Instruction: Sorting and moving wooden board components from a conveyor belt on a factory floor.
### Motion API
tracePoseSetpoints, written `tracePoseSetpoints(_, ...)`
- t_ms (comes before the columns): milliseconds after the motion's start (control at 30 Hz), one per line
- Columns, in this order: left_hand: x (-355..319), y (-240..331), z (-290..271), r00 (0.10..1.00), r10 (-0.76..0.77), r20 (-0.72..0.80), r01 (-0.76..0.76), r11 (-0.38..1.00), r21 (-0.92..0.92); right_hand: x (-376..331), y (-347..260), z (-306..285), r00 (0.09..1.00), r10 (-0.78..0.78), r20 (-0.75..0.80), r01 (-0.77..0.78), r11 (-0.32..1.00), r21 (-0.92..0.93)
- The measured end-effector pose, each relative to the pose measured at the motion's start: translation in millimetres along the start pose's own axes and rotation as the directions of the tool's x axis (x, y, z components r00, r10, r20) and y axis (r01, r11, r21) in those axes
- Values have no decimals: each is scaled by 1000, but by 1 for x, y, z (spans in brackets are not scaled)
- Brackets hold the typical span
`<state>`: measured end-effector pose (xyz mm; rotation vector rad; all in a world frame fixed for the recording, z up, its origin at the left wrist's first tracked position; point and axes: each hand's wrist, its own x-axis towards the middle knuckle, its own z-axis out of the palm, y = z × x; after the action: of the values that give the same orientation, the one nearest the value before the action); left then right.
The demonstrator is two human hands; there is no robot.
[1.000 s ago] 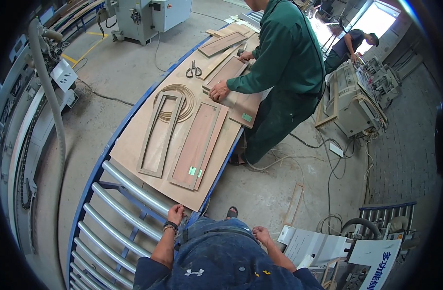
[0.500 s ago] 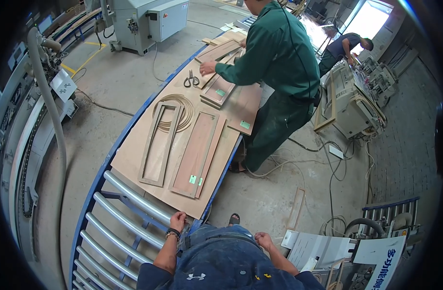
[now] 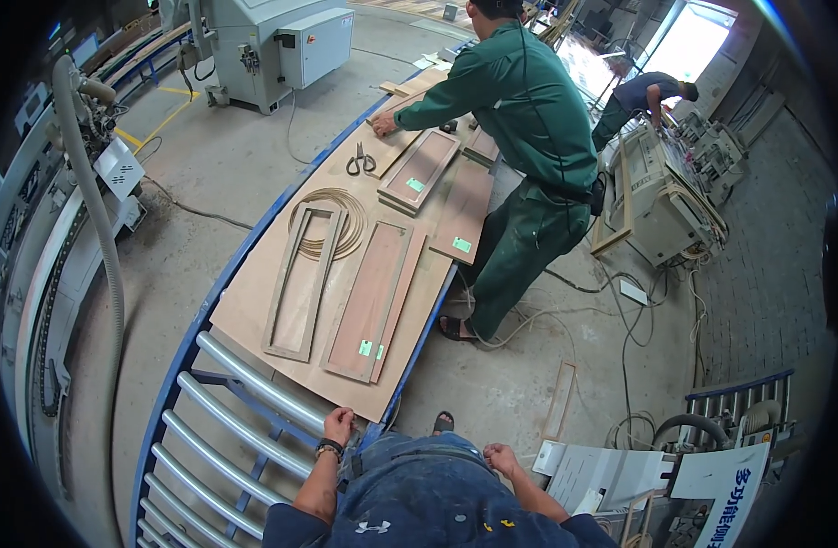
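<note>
My left hand (image 3: 338,425) is closed, fingers curled, beside the near corner of a large plywood board (image 3: 245,315); nothing shows in it. Closed in a loose fist, my right hand (image 3: 501,459) is by my right hip, away from the board, with nothing visible in it. Closest on the board are an open wooden frame (image 3: 275,315) and a framed reddish panel (image 3: 364,301) with green labels. Partly under the open frame lies a coil of thin tan strip (image 3: 350,228). Beyond the coil are black-handled scissors (image 3: 360,163) and another framed panel (image 3: 421,169).
A co-worker in green (image 3: 538,110) stands at the board's right side, one hand on its far part. Bare metal rollers (image 3: 254,384) continue to my left. Cables (image 3: 629,320) and a thin frame (image 3: 558,402) lie on the floor at right. Another person (image 3: 643,91) bends over a machine behind.
The co-worker has straightened and shifted back slightly, a hand moving left to the board's far edge. The far frame by that hand is no longer seen where it was. My hands stay nearly still.
</note>
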<state>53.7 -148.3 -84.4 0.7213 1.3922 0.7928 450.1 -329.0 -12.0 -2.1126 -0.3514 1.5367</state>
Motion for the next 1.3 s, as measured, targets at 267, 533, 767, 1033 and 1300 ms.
tracePoseSetpoints(267,4,-3,-2,1000,-7,0,7,1000,-4,-1,-4,3,1000,-5,18,6,1000,-14)
tracePoseSetpoints(533,5,-6,-2,1000,-18,20,18,1000,-19,-1,-2,2,1000,5,22,-5,1000,15)
tracePoseSetpoints(767,8,-3,1,999,-30,39,31,999,-21,-2,-1,-1,1000,20,2,-20,999,26)
tracePoseSetpoints(1033,10,-4,5,999,-9,51,9,1000,10,-7,-1,-2,1000,-1,-23,2,1000,22)
tracePoseSetpoints(1300,9,2,4,993,73,98,-83,991,103,-4,-6,-8,999,-39,12,40,998,-53)
